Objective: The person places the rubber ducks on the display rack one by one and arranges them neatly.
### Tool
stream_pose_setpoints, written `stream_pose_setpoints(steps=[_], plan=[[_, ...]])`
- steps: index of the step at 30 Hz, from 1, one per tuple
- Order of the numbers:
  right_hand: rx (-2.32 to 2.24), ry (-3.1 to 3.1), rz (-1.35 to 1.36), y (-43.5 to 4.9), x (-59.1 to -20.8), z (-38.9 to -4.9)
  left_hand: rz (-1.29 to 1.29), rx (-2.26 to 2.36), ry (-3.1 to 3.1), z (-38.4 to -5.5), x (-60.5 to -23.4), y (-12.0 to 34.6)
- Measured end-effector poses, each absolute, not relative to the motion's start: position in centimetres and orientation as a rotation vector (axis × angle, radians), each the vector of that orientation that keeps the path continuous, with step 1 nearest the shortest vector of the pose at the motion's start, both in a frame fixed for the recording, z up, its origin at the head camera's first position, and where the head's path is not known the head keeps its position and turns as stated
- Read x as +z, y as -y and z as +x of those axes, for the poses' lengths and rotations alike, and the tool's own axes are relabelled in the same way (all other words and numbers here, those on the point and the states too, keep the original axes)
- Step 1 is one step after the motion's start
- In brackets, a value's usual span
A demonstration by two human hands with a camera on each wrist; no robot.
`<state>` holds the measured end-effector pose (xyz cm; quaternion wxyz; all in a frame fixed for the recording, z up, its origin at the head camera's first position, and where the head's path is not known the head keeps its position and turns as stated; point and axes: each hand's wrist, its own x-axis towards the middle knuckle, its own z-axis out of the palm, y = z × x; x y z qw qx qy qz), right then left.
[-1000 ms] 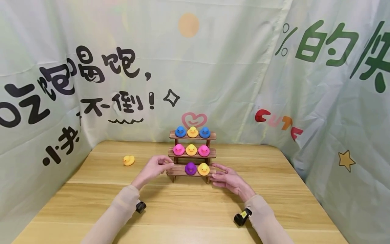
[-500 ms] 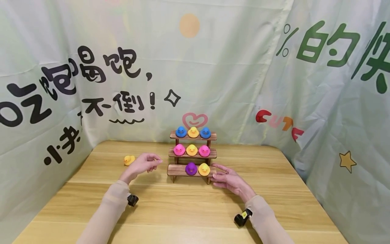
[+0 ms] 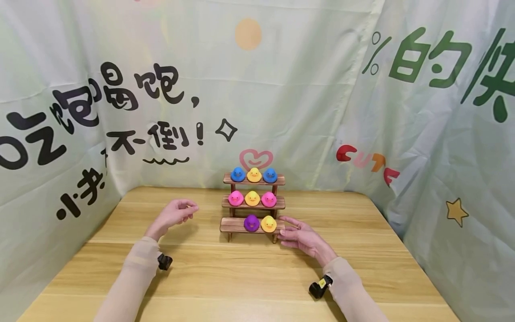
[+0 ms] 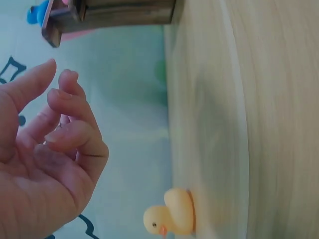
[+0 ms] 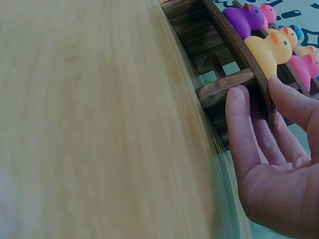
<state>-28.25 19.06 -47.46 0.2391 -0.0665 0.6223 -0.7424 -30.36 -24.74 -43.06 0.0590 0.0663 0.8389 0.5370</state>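
A three-tier wooden display stand (image 3: 232, 225) holds rubber ducks. Blue ducks flank a yellow one on top, and pink ducks (image 3: 235, 198) flank another yellow on the middle tier. Below sit a purple duck (image 3: 251, 222) and a yellow duck (image 3: 268, 224), with bare wood at the left end. My right hand (image 3: 303, 238) holds that tier's right end, thumb beside the yellow duck and fingers underneath, as the right wrist view shows. My left hand (image 3: 173, 213), loosely curled and holding nothing, hovers left of the stand. A loose yellow duck (image 4: 180, 213) shows in the left wrist view; in the head view this hand hides it.
The wooden table (image 3: 241, 281) stretches around the stand. Printed cloth (image 3: 297, 112) hangs behind it and along both sides. Each wrist wears a small black camera (image 3: 319, 287).
My left hand has moved left, away from the stand's bottom tier, and now covers the loose yellow duck in the head view. My right hand has stayed at the stand.
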Motion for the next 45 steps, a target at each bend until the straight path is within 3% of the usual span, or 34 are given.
stream_pose_setpoints(steps=[27,45], plan=[[-2.036,-1.703,-0.176,-19.1,-47.6,-28.3,-0.28,1.961,-2.532,-30.6,-44.1,30.4],[-2.032,-1.702,-0.19,-19.2,-47.5,-28.3,-0.219,1.795,-2.555,-31.3,-45.5,31.8]])
